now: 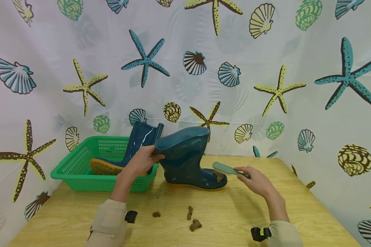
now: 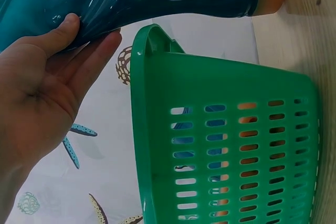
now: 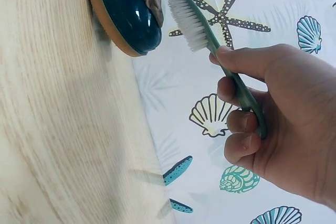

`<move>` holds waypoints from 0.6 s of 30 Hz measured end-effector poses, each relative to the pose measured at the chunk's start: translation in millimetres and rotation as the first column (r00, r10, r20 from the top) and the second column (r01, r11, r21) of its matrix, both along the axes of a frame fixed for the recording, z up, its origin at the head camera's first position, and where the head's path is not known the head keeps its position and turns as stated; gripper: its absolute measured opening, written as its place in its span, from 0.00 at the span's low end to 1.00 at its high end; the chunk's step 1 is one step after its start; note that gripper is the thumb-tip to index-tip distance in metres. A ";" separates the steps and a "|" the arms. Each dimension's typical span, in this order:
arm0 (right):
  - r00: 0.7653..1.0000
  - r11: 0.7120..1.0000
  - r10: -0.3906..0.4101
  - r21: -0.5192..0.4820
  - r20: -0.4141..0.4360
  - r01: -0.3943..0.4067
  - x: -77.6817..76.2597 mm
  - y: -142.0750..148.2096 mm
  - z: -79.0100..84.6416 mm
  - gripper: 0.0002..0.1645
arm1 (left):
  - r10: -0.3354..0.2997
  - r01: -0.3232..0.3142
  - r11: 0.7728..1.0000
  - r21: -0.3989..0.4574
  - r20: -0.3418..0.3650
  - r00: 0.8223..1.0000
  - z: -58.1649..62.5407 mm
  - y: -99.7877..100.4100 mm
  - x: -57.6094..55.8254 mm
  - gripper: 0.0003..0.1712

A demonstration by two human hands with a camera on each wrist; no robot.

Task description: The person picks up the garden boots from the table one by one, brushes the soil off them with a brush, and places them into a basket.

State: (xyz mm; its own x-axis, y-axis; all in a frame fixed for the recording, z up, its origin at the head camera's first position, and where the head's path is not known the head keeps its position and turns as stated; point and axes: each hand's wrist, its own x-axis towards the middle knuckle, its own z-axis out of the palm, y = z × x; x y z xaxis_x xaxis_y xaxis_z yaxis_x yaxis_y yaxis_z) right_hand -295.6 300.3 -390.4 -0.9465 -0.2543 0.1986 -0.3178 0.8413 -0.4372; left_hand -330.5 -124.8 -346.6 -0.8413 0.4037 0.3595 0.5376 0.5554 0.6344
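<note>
A dark blue rubber boot stands upright on the wooden table, its toe to the right. My left hand grips the boot's shaft near its top edge, thumb on the near side and fingers behind, as the left wrist view shows. In my right hand is a green scrubbing brush, held by its handle with curled fingers. Its white bristles face the boot's toe. On that toe sits a brown clump of mud; in the right wrist view a small gap separates it from the bristles.
At the left stands a green perforated basket holding a second blue boot with a tan sole. Several brown clumps lie on the table in front of the boot. A patterned curtain hangs behind the table.
</note>
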 end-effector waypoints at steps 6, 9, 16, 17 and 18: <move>0.998 0.999 -0.044 0.007 0.033 0.044 -2.4 2.2 -7.2 0.24 | -0.033 0.031 0.999 0.022 0.060 0.998 2.8 -2.3 1.6 0.14; 0.997 0.999 -0.054 0.010 0.057 0.053 -2.7 2.6 -9.0 0.25 | -0.024 0.022 0.999 0.031 0.075 0.997 2.3 -3.6 0.6 0.14; 0.996 0.999 -0.012 -0.034 0.088 0.015 -3.0 2.4 -10.8 0.25 | 0.045 -0.047 0.999 0.027 0.082 0.996 2.2 -1.1 -0.4 0.13; 0.996 0.999 -0.005 -0.037 0.088 0.009 -3.0 2.6 -10.9 0.25 | 0.052 -0.054 0.998 0.024 0.077 0.996 2.3 -0.7 -0.5 0.13; 0.996 0.999 0.002 -0.040 0.087 0.002 -3.0 2.8 -10.9 0.25 | 0.057 -0.058 0.998 0.016 0.072 0.996 2.4 -0.1 -0.7 0.13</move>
